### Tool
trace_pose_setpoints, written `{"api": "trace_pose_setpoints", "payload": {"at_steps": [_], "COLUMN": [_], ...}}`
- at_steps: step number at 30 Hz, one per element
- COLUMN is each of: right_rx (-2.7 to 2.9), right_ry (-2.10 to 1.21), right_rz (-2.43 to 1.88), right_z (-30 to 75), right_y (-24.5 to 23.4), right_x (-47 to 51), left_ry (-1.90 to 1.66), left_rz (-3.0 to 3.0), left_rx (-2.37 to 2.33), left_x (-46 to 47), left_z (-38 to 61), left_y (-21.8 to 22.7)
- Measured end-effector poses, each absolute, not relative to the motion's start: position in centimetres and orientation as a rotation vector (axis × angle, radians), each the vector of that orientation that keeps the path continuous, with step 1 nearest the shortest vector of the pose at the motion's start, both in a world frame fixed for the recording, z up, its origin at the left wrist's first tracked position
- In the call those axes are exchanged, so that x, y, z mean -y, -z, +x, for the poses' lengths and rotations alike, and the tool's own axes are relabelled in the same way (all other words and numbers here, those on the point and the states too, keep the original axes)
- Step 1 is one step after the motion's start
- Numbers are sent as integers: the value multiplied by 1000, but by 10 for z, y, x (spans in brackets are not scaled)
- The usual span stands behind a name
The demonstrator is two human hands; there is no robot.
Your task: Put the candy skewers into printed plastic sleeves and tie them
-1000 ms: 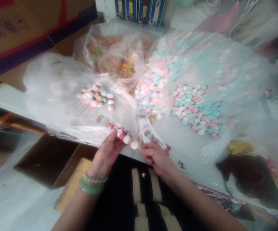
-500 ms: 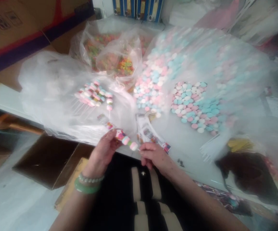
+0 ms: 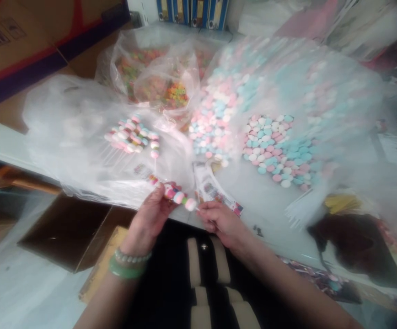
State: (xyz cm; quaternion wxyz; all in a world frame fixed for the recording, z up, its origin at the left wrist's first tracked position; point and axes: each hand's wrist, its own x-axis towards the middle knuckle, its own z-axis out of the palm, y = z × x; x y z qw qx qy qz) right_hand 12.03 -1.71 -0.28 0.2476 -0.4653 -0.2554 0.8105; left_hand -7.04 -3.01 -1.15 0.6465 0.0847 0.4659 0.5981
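Between my hands is a candy skewer (image 3: 189, 204) with pink, white, blue and green pieces, its far part inside a printed clear wrapper (image 3: 174, 188). My left hand (image 3: 154, 205), wearing two bracelets, pinches the wrapper around the skewer. My right hand (image 3: 219, 220) is closed on the skewer's white stick at the near end. Just beyond lies a stack of printed wrappers (image 3: 215, 189) on the table. Finished-looking candy skewers (image 3: 130, 135) rest in a pile on clear plastic at the left, sticks toward me.
Pastel candies (image 3: 277, 148) are heaped in a large clear bag at the right. Another bag holds orange and green candies (image 3: 178, 93). White sticks (image 3: 299, 208) lie at the right, by a dark tray (image 3: 359, 251). Cardboard boxes (image 3: 64, 233) stand below the table's left edge.
The skewer has gone slightly farther into the wrapper, up and to the left. My right hand has shifted a little left with the stick. The whole view has drifted slightly.
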Motion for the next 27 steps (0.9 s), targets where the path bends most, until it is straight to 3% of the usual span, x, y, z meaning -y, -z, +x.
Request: {"api": "trace_pose_setpoints", "payload": {"at_steps": [5, 8, 14, 21, 27], "right_rx": [477, 558, 1294, 1985, 2105], "right_ry": [-2448, -2373, -1746, -882, -685], "right_rz": [-1118, -1189, -1399, -1270, -1209], "right_z": [124, 121, 116, 113, 113], "right_y": [3, 2, 3, 9, 10], "right_x": [17, 20, 24, 39, 42], "left_ry": [-1354, -1338, -1303, -1360, -1405], "left_rz": [182, 205, 96, 39, 78], "left_rx": [-1038, -1043, -1127, -1130, -1057], "left_x": [31, 31, 29, 25, 26], "left_z": [-67, -66, -64, -61, -61], "left_y": [14, 14, 10, 2, 1]}}
